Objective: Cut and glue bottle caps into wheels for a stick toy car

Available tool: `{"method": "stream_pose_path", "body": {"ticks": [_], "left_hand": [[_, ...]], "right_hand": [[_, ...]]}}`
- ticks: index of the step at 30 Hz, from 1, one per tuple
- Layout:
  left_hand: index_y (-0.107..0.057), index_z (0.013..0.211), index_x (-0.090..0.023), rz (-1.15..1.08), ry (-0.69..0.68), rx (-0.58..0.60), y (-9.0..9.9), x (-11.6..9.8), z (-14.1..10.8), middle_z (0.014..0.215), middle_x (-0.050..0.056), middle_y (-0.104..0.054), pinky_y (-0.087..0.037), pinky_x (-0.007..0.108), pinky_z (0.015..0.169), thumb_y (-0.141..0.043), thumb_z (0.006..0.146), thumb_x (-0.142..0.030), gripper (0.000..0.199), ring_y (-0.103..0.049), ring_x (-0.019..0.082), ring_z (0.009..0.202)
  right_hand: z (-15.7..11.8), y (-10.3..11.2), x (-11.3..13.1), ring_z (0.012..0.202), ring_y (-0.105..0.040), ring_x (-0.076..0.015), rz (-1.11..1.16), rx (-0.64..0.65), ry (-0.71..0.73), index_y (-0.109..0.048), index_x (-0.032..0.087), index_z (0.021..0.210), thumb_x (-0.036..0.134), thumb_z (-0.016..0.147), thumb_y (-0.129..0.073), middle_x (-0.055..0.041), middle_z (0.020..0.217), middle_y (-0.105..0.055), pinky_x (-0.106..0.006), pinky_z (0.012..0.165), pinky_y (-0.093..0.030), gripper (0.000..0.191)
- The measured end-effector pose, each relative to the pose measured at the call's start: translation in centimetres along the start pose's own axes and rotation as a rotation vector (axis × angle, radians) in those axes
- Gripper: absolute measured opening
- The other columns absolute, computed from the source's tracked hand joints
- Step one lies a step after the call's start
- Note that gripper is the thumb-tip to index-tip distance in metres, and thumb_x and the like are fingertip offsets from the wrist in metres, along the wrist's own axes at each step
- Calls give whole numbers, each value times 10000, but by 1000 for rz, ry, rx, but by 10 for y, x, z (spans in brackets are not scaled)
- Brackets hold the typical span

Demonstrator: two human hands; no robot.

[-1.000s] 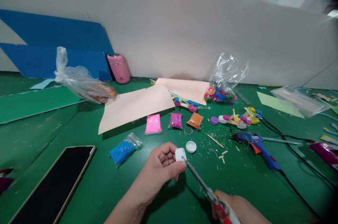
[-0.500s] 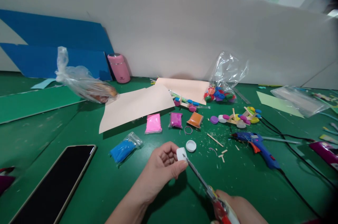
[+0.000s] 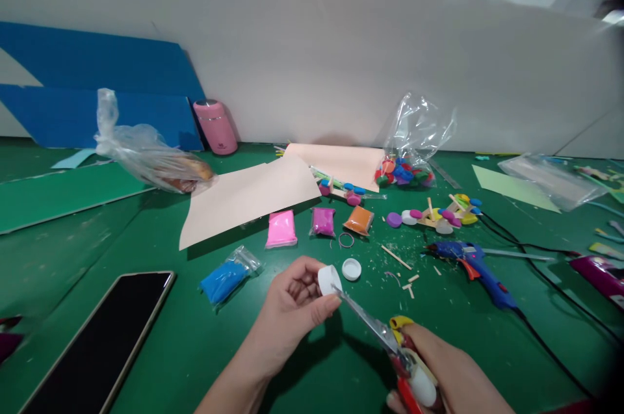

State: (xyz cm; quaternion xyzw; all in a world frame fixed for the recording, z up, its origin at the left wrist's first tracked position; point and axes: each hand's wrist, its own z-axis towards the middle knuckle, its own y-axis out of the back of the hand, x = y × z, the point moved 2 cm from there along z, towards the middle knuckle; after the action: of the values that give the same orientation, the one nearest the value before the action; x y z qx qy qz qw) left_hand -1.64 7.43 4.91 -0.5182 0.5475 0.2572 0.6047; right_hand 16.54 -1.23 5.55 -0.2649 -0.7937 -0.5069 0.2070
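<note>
Between its thumb and fingers, my left hand (image 3: 297, 303) grips a small white cap (image 3: 329, 280) with its hollow side partly showing. My right hand (image 3: 439, 362) is wrapped round the scissors (image 3: 377, 329), whose handles are red, white and yellow. The scissor tips touch the rim of the held cap; whether they cut into it cannot be made out. Just beyond, a second white cap (image 3: 351, 269) lies open side up on the green table (image 3: 361, 375).
Clay packets in blue (image 3: 224, 281), pink (image 3: 281, 229), purple (image 3: 322, 222) and orange (image 3: 359, 221) lie ahead. A phone (image 3: 102, 342) is at left. At right are a blue glue gun (image 3: 475, 264) with its cord and some wooden stick pieces (image 3: 396, 257). A pink bottle (image 3: 216, 127) stands behind.
The held cap has turned so more of its inside shows. The scissor handles have spread apart, and my right hand has shifted, with its fingers now more visible.
</note>
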Motion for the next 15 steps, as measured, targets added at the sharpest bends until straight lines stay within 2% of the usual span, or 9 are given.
{"method": "stream_pose_path", "body": {"ticks": [5,10,13,15], "left_hand": [[-530,739,-166,31,21,32,1,-1,0,620,-49,-524,-389,173,505,-674,639,-169,176,-468,60,541],[-522,710,-157,76,69,62,-6,7,0,595,-51,-520,-376,172,500,-677,623,-159,178,-454,57,529],[-512,686,-147,58,124,63,-9,12,1,581,-49,-522,-368,171,490,-689,587,-128,204,-456,55,512],[-505,697,-151,10,123,17,-9,12,1,574,-48,-527,-371,176,479,-675,614,-151,190,-458,56,492]], "right_hand": [[0,7,-5,522,-468,-134,-47,0,55,-454,224,765,360,624,-582,1,653,-582,-208,488,-362,234],[2,1,-1,512,-468,-126,-6,38,-14,-449,223,732,294,588,-588,14,626,-560,-195,466,-345,212],[2,0,8,529,-465,-126,97,55,15,-462,220,689,263,564,-584,19,621,-538,-190,467,-343,180],[0,1,12,526,-453,-122,202,59,33,-497,218,744,292,580,-571,18,618,-520,-191,473,-352,194]]}}
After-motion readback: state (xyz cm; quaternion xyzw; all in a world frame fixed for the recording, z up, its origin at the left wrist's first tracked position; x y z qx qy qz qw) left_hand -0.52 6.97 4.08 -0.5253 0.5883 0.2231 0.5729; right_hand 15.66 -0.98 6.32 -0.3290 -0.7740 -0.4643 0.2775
